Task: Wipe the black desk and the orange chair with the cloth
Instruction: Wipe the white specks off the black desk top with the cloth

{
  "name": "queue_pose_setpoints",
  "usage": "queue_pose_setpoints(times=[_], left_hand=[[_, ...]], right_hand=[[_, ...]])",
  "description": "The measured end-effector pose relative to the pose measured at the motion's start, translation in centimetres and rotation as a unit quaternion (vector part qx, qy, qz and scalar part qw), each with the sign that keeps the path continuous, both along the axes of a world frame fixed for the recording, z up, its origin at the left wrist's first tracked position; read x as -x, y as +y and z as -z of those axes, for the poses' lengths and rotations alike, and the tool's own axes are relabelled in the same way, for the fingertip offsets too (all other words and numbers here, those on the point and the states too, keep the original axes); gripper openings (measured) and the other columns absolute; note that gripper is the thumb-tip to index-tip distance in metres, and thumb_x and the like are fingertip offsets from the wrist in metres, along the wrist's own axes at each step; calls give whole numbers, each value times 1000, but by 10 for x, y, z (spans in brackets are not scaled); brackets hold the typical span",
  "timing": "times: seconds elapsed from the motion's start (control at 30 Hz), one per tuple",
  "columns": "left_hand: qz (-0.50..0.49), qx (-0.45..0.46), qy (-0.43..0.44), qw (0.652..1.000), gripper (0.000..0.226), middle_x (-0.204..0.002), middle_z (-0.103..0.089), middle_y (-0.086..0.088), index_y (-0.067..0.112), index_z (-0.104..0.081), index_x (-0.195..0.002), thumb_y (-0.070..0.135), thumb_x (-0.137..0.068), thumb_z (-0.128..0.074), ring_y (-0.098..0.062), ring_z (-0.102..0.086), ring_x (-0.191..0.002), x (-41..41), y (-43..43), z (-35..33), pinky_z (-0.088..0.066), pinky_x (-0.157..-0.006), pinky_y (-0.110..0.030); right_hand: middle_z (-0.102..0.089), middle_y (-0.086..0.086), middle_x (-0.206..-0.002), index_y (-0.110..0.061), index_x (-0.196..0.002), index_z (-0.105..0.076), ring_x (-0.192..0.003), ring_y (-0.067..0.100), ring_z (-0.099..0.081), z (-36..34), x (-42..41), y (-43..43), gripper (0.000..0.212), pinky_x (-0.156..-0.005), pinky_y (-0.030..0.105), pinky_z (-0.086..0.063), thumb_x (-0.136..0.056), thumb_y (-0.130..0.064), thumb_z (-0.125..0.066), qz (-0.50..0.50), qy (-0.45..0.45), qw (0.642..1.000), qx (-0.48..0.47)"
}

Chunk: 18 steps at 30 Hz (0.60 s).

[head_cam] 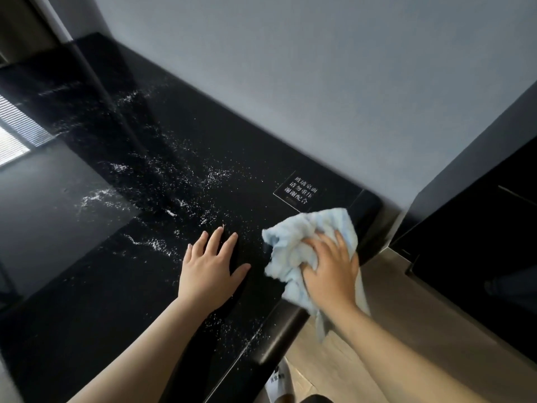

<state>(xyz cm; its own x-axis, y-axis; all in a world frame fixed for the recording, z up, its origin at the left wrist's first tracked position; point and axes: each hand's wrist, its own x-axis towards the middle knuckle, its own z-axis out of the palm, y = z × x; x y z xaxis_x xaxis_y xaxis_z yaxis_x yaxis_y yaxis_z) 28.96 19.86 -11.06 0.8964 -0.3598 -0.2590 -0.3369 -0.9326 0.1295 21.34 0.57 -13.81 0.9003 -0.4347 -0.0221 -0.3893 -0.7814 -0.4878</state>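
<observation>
The black desk (pixel 151 175) runs from the near left to the far right along a grey wall (pixel 290 68), its glossy top scattered with white specks and smears (pixel 162 167), thickest through the middle. The left hand (pixel 209 266) lies flat on the desktop near the front edge, fingers straight and slightly spread, holding nothing. Just right of it, the right hand (pixel 329 270) presses down on a crumpled pale blue cloth (pixel 293 242) at the desk's right end, fingers spread over the fabric; whether they curl into the folds is hard to tell from this angle. Part of the cloth hangs over the near edge of the desk below the wrist. Beyond the cloth, a small dark sign (pixel 297 191) with white characters lies on the desktop close to the wall. To the right, past the desk's end, there is a pale wood floor (pixel 406 315) and a dark cabinet (pixel 479 242).
</observation>
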Motion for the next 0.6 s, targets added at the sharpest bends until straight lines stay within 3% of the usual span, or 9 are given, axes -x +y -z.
queue_pose_setpoints(times=[0.1,0.2,0.33,0.4,0.43,0.47,0.53,0.6], left_hand=[[5,3,-1,1000,69,-160,-1,5,34,-8,-150,62,-92,-32,-23,1,-147,2,3,0,-3,-118,-40],[0,12,2,1000,69,-160,-2,5,33,-9,-150,61,-92,-33,-23,1,-147,5,3,1,-3,-118,-40],[18,28,-2,999,68,-160,-4,4,32,-11,-150,58,-93,-36,-23,0,-147,7,10,3,-2,-118,-39],[49,32,3,998,67,-160,-2,3,31,-11,-151,53,-94,-38,-22,1,-147,8,18,3,-3,-118,-38],[66,34,6,997,67,-160,-1,3,30,-10,-151,50,-94,-39,-21,2,-147,9,23,2,-3,-118,-37],[84,39,5,996,66,-160,-1,3,30,-11,-151,50,-95,-39,-21,2,-147,10,30,1,-3,-118,-36],[128,46,4,991,63,-160,-2,3,29,-11,-151,51,-96,-35,-20,1,-147,14,47,-1,-3,-118,-33],[174,43,2,984,62,-160,-1,3,28,-9,-151,50,-98,-31,-19,2,-147,17,64,-1,-1,-118,-31]], right_hand=[[-56,-8,-101,-29,-82,-54,-109,23,-51,-20,-51,-44,24,-91,49,-43,-77,-32,-31,70,16,997,18],[-49,-7,-87,-27,-72,-50,-97,23,-52,-29,-64,-49,19,-86,44,-43,-82,-26,-34,75,1,997,32],[-50,-20,-92,-32,-77,-50,-111,16,-47,-18,-4,22,14,-94,44,-37,-78,-29,-36,33,-36,999,22],[-44,-28,-108,-33,-95,-59,-128,9,-31,-12,34,61,33,-108,35,-16,-73,-34,-35,-31,-43,998,-26],[-40,-28,-115,-32,-106,-60,-132,4,-23,-12,46,69,41,-108,31,-9,-72,-34,-37,-53,-43,997,-43],[-41,-27,-119,-32,-111,-60,-133,3,-22,-13,49,67,43,-108,32,-11,-72,-31,-41,-61,-43,996,-48],[-54,-19,-115,-31,-104,-63,-128,12,-39,-13,35,52,38,-101,40,-34,-72,-21,-47,-29,-59,998,-24],[-59,-12,-100,-29,-93,-66,-114,19,-50,-22,16,45,27,-85,40,-42,-78,-16,-48,80,-51,995,-15]])
